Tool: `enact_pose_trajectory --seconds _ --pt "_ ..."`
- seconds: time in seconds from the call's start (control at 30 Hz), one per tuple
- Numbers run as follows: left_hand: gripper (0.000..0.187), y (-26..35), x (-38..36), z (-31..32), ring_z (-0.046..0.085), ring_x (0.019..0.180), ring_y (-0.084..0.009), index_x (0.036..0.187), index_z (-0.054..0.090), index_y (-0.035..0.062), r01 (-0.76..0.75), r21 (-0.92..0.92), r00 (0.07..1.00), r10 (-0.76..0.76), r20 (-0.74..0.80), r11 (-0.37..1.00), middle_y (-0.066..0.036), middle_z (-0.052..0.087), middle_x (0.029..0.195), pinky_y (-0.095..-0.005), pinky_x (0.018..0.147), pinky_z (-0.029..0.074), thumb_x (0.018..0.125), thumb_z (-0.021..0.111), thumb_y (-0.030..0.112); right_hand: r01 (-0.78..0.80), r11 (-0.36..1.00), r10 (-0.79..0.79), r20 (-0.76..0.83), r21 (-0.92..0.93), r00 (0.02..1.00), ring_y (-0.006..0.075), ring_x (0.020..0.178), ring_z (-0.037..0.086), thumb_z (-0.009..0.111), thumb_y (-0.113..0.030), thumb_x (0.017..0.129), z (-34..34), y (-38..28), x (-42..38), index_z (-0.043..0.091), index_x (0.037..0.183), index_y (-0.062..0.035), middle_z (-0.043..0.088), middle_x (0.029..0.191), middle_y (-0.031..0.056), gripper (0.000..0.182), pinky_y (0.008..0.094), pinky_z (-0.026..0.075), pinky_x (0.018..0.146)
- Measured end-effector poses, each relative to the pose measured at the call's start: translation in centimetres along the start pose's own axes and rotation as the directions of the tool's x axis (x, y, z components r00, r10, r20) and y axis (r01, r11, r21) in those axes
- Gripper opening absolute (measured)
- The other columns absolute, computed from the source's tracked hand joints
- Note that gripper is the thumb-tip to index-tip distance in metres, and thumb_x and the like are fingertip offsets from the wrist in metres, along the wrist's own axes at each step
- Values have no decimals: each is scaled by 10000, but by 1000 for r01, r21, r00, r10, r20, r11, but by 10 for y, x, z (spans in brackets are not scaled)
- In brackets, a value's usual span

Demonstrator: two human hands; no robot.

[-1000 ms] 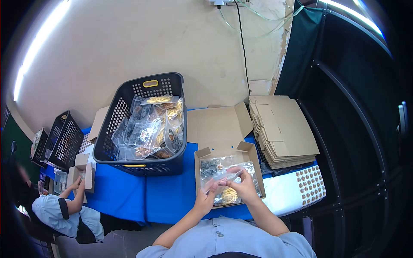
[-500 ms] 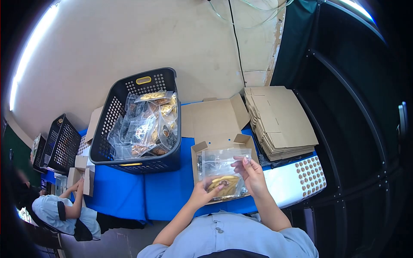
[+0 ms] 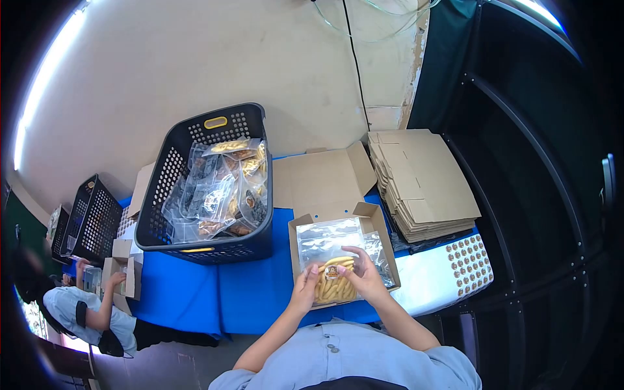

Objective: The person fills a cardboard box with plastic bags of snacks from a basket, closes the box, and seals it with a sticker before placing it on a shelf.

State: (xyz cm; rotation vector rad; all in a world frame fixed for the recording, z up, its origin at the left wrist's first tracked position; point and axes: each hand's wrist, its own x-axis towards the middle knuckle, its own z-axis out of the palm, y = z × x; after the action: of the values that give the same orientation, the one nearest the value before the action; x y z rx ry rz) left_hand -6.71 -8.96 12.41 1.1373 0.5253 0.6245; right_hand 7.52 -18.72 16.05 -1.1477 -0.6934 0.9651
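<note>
My left hand point(image 3: 304, 290) grips the left side of a clear zip bag point(image 3: 335, 290) of yellow stick-shaped snacks. My right hand point(image 3: 368, 281) has its thumb on the bag's front near a round sticker, with the fingers curled at its right edge. The bag lies face up over an open cardboard box point(image 3: 367, 209), its see-through upper part flat toward the back. A second clear bag point(image 3: 377, 252) shows inside the box on the right; its contents are hard to make out. The box's lid point(image 3: 322, 182) is folded back.
A black basket point(image 3: 214, 255) of filled bags stands left of the box. Flattened cardboard boxes point(image 3: 422, 172) are stacked at the right, behind a white sheet of round stickers point(image 3: 468, 266). Far left, a co-worker point(image 3: 84, 315) handles another box point(image 3: 123, 263) near more baskets point(image 3: 97, 227).
The bag has gone from tilted to lying flat, sticker facing up. My right hand has come down from its top corner to its right side. The co-worker's hands have moved apart.
</note>
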Motion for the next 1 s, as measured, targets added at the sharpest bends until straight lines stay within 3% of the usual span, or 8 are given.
enact_pose_trajectory --seconds 0.07,0.13,0.23,0.37,0.57,0.87,0.93,1.0 --pt "282 2 -2 1 571 953 -86 1160 571 33 31 -28 999 -30 29 999 -41 624 1023 -246 839 467 959 597 229 31 999 -32 -25 -18 999 137 994 585 676 -73 875 -3 2 0 447 1275 -9 611 1081 107 465 283 464 876" --pt "344 12 -5 10 581 1000 -123 1170 563 28 19 333 991 -62 119 943 -68 628 1057 -277 895 462 893 686 189 61 997 -63 -47 -41 997 135 977 589 689 -82 867 -8 5 3 500 1238 -1 622 1070 102 424 276 463 866" --pt "422 13 -2 10 589 1048 -165 1180 554 25 -88 422 951 -50 304 902 -97 633 1091 -303 941 451 826 752 145 3 996 18 -236 87 972 132 909 606 710 -93 847 -27 5 10 632 1087 13 663 991 89 273 268 468 835" --pt "445 -5 4 3 603 1054 -183 1192 537 11 -87 30 992 84 96 996 -129 642 1091 -342 943 463 819 754 117 -70 998 68 -150 -5 986 121 849 630 727 -136 841 -38 9 7 700 960 26 701 880 75 203 271 491 797" --pt "133 3 19 -16 672 804 -135 923 685 -31 -1 149 1000 1 6 989 -98 701 860 -259 772 524 884 682 97 -132 983 128 -35 -131 991 139 913 649 617 -177 939 -28 14 -5 674 1032 29 703 938 83 233 296 506 846" --pt "391 4 31 -35 631 1019 -175 1297 527 -22 326 -85 896 -279 344 942 -141 667 1131 -308 980 437 938 605 111 -157 986 154 55 62 987 170 912 648 463 -279 1015 -53 9 8 638 1079 43 684 954 109 372 328 507 875" --pt "479 -15 34 -31 628 1022 -170 1352 461 -6 43 92 927 -74 367 995 -143 601 1238 -308 960 474 917 631 97 35 947 30 -195 320 980 190 895 642 475 -253 1010 -60 7 21 622 1092 24 668 950 94 324 359 522 857" --pt "487 -44 48 -46 635 1006 -170 1346 458 3 156 123 923 -189 335 980 -136 583 1248 -306 931 500 905 645 91 43 941 54 -276 335 960 196 922 635 504 -244 997 -73 12 36 613 1116 28 660 926 91 316 362 528 852"
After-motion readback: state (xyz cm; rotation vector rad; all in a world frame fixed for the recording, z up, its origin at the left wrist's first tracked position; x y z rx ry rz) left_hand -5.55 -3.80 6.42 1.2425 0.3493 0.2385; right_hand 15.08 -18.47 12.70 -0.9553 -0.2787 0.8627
